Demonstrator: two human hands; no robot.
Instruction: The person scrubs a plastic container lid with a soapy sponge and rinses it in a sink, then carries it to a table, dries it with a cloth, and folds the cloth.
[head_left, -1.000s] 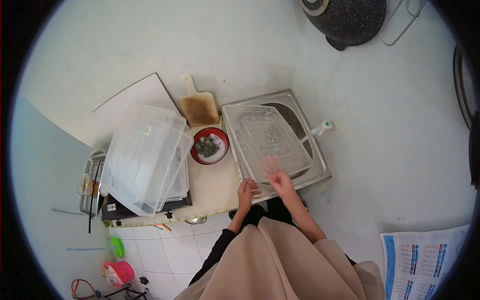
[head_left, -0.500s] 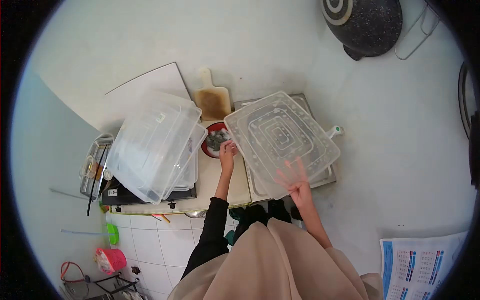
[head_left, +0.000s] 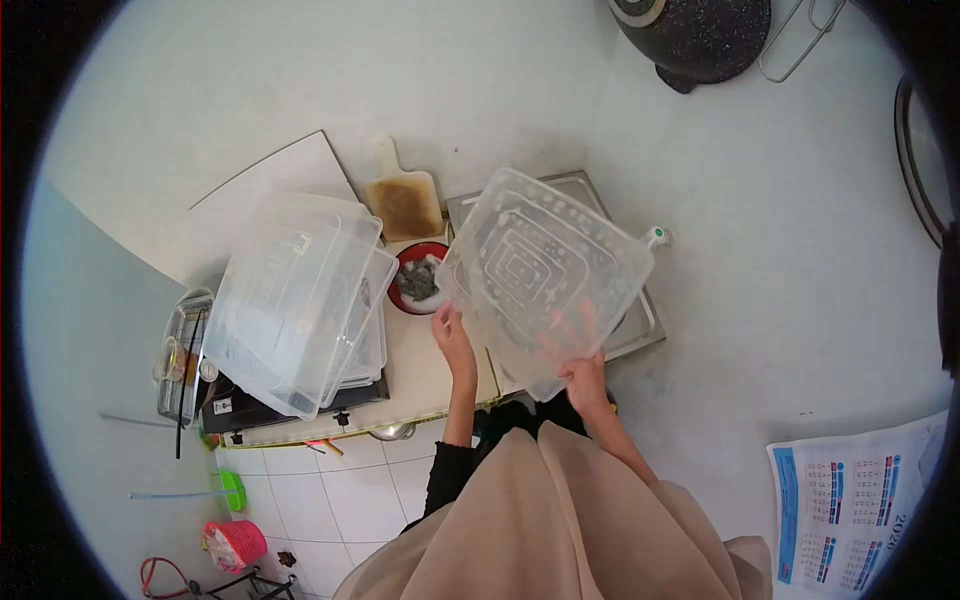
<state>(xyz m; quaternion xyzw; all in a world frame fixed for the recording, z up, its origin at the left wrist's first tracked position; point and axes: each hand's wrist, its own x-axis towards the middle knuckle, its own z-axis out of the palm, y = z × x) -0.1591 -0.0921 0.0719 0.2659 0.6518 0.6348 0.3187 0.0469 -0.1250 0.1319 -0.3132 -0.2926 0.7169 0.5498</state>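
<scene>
A clear plastic lid (head_left: 560, 245) with nested rounded-rectangle ridges and patches of suds is held tilted over the sink. My right hand (head_left: 588, 378) grips its near edge, thumb in front and fingers spread behind, showing through the plastic. At the left edge of the lid, my left hand (head_left: 455, 345) has its fingers curled against the rim. Just beyond that hand stands a red bowl (head_left: 394, 290) with a grey scouring pad (head_left: 419, 280) in white foam. Part of the metal sink (head_left: 640, 330) is hidden behind the lid.
Clear plastic boxes (head_left: 285, 300) are stacked over a black stove (head_left: 365, 393) at left. A scorched cutting board (head_left: 405, 210) leans on the wall. A faucet (head_left: 657, 237) is right of the sink. A dark pan (head_left: 700, 40) and a calendar (head_left: 850, 500) hang at right.
The lid has shifted slightly left in view and tilted more. My left hand has moved from beside the bowl down along the lid's edge. My right hand now grips the edge more firmly.
</scene>
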